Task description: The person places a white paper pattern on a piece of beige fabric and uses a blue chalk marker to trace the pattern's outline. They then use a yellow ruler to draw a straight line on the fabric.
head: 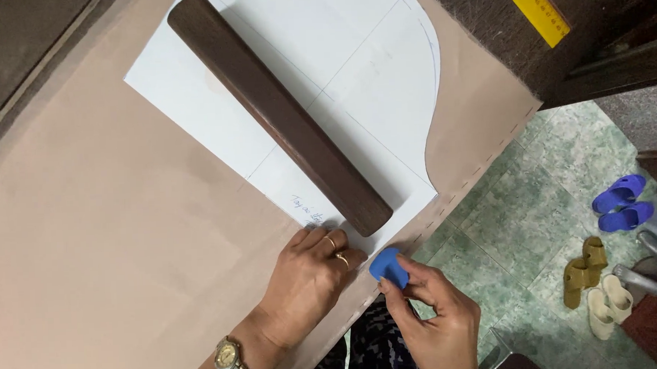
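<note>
My left hand [310,280], with two rings and a wristwatch, lies flat with spread fingers on the corner of a white paper pattern [346,67] and the tan fabric [112,236] beneath it. My right hand [435,319] pinches a blue piece of tailor's chalk [388,267] at the fabric's near edge, just past the pattern's corner. A long dark wooden bar [275,110] rests diagonally on the paper, its near end close to my left fingers.
A yellow ruler [535,10] lies on the dark table at top right. Past the table's edge is green tiled floor [519,221] with blue sandals [620,203], olive sandals [583,270] and pale sandals [609,302].
</note>
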